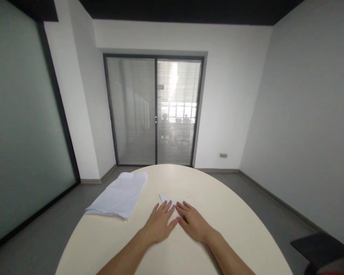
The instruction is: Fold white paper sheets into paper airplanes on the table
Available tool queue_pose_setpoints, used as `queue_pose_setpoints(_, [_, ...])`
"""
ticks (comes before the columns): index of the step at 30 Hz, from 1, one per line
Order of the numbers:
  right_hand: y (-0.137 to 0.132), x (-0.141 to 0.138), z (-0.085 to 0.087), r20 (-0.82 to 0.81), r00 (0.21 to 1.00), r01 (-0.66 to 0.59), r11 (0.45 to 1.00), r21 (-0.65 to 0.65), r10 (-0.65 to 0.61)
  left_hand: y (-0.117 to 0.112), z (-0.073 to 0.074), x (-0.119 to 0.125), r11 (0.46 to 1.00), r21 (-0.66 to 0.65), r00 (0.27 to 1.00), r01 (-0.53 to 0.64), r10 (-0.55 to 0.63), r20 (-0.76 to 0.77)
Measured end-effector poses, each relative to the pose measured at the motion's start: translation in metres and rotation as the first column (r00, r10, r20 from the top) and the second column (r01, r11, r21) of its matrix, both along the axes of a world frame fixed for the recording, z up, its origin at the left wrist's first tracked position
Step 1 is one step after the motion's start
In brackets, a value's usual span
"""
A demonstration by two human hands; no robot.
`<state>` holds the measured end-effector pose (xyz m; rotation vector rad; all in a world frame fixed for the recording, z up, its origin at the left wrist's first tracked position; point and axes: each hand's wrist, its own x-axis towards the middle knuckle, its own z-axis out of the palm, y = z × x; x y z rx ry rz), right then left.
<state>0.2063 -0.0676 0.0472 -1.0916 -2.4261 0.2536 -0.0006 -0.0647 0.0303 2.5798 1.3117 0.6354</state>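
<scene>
A small piece of folded white paper (164, 198) lies on the round cream table (218, 214), its pointed corner showing beyond my fingertips. My left hand (159, 223) rests palm down on it with the fingers spread and the thumb stretched toward the right. From the other side my right hand (193, 221) reaches the paper's right part with its fingers stretched out, its thumb close to the left thumb. Most of the paper is hidden under both hands.
A stack of white paper sheets (119, 194) lies at the table's left edge. Beyond the table stands a glass partition with blinds (136, 114). A dark chair (322, 248) is at the lower right. A frosted glass panel (23, 133) stands on the left.
</scene>
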Motion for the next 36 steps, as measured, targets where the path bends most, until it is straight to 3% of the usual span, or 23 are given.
queue_pose_setpoints(9, [0.000, 0.003, 0.006, 0.110, 0.973, 0.207, 0.977, -0.047, -0.201, -0.005, 0.008, 0.001, 0.990, -0.112, 0.980, -0.083, 0.061, -0.187])
queue_pose_setpoints(15, [0.003, 0.009, 0.008, 0.028, 0.930, 0.368, 0.929, -0.037, -0.367, 0.000, 0.004, 0.004, 0.983, -0.107, 0.973, -0.147, 0.125, -0.192])
queue_pose_setpoints(26, [0.015, 0.036, 0.012, -0.004, 0.847, 0.531, 0.847, -0.021, -0.531, 0.000, 0.004, 0.004, 0.980, -0.129, 0.975, -0.150, 0.125, -0.183])
queue_pose_setpoints(30, [0.016, 0.051, 0.014, 0.018, 0.804, 0.593, 0.800, -0.094, -0.594, 0.000, 0.003, 0.003, 0.981, -0.128, 0.976, -0.147, 0.122, -0.181])
queue_pose_setpoints(36, [0.022, 0.068, 0.008, -0.118, 0.822, 0.499, 0.805, -0.322, -0.557, 0.000, 0.001, 0.004, 0.981, -0.125, 0.976, -0.149, 0.125, -0.175])
